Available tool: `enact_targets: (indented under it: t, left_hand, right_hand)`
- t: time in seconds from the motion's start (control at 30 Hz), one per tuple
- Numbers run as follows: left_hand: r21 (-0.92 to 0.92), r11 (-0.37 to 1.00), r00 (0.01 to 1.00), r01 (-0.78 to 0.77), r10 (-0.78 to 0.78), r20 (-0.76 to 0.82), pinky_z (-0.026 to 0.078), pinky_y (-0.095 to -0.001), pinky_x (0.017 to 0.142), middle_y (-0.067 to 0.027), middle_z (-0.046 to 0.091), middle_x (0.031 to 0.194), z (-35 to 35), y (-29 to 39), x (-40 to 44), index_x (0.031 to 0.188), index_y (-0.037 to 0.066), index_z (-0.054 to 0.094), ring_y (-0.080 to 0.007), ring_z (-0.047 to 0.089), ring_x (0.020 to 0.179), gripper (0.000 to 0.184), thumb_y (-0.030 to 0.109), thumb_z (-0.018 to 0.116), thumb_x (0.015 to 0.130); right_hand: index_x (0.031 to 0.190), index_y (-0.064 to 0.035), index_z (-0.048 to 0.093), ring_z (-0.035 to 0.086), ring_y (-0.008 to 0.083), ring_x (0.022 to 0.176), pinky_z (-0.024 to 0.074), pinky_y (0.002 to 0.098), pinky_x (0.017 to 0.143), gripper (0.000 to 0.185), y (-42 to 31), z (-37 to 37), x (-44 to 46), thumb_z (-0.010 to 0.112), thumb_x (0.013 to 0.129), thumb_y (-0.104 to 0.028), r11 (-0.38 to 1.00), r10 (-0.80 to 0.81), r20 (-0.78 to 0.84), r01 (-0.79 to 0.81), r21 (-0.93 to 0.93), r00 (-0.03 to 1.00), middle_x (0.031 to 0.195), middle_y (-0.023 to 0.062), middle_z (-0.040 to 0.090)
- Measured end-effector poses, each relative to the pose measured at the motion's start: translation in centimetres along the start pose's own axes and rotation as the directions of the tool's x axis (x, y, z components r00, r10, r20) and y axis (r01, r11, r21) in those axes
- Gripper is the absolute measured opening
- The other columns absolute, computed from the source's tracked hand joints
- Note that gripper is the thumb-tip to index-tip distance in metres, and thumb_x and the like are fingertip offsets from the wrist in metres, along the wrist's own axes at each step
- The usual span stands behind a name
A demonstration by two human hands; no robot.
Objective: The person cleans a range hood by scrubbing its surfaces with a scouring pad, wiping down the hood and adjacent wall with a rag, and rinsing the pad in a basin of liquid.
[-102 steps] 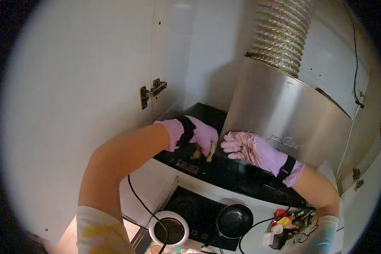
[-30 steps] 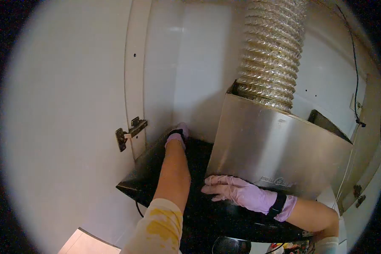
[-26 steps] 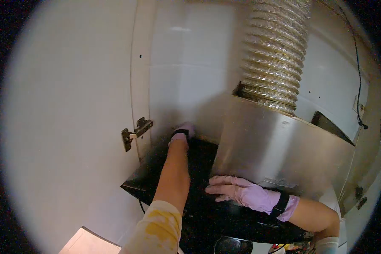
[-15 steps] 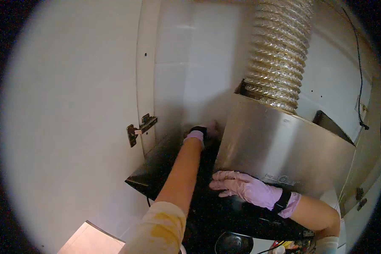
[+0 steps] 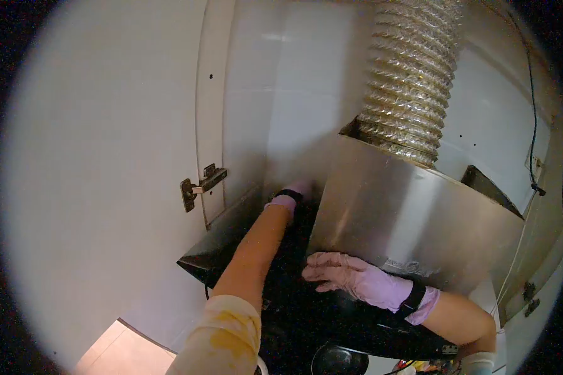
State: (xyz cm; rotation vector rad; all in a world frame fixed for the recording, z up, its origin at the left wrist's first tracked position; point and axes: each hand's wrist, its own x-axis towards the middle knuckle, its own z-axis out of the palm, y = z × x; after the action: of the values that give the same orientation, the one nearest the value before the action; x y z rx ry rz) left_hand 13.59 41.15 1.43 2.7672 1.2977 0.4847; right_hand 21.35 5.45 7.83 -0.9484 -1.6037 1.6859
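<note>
My left hand (image 5: 299, 189), in a pink glove with a black wrist strap, reaches deep toward the back wall, left of a stainless steel box (image 5: 413, 219). Shadow and the wrist hide its fingers, so what it touches does not show. My right hand (image 5: 360, 279), gloved and strapped the same way, lies open with fingers stretched out on the black range hood (image 5: 350, 319), along the lower front edge of the steel box. A silvery corrugated duct (image 5: 410, 81) rises from the top of that box.
At left, a white cabinet door (image 5: 106, 156) hangs beside a metal hinge (image 5: 203, 184). A dark cable (image 5: 533, 125) dangles at the upper right. Below the hood are a dark pan (image 5: 339, 361) and colourful small items (image 5: 422, 367).
The view has shifted slightly, moving most things a little left. My left hand still reaches into the back corner; my right hand stays flat on the hood.
</note>
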Motion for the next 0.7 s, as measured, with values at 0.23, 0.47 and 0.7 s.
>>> enact_targets:
  t: [0.23,0.47,0.7]
  left_hand:
    - [0.077,0.967,0.97,-0.244,0.245,-0.001,0.042,-0.0453,0.088,-0.0111,0.059,0.111,1.6,1.5,1.3,0.105,0.011,0.062,-0.0308,0.055,0.104,0.03,0.027,0.045,0.086]
    - [0.167,0.947,0.956,-0.273,0.286,-0.06,0.042,-0.0451,0.088,-0.0111,0.06,0.109,5.4,1.5,4.8,0.103,0.011,0.063,-0.0307,0.055,0.103,0.029,0.026,0.045,0.086]
    - [0.082,0.993,0.989,-0.084,0.093,-0.115,0.044,-0.0439,0.085,-0.0124,0.06,0.108,8.2,-0.6,6.5,0.104,0.009,0.062,-0.0317,0.057,0.1,0.03,0.027,0.047,0.085]
  right_hand:
    - [0.129,-0.0009,0.033,0.043,0.0235,0.118,0.0372,0.0356,0.095,0.041,-1.1,0.7,-0.4,0.042,0.094,-0.019,1.0,0.009,-0.009,-0.009,-0.025,1.0,0.126,0.0146,0.045]
    - [0.128,-0.0005,0.034,0.042,0.0231,0.12,0.0368,0.0354,0.096,0.04,-1.2,1.1,-0.2,0.043,0.093,-0.018,0.998,0.065,-0.072,-0.064,0.007,0.995,0.125,0.014,0.045]
    - [0.124,-0.0054,0.04,0.038,0.0213,0.123,0.0353,0.0361,0.097,0.036,-0.2,0.5,-0.2,0.045,0.092,-0.021,0.999,0.018,-0.058,-0.016,0.046,0.998,0.13,0.0087,0.04]
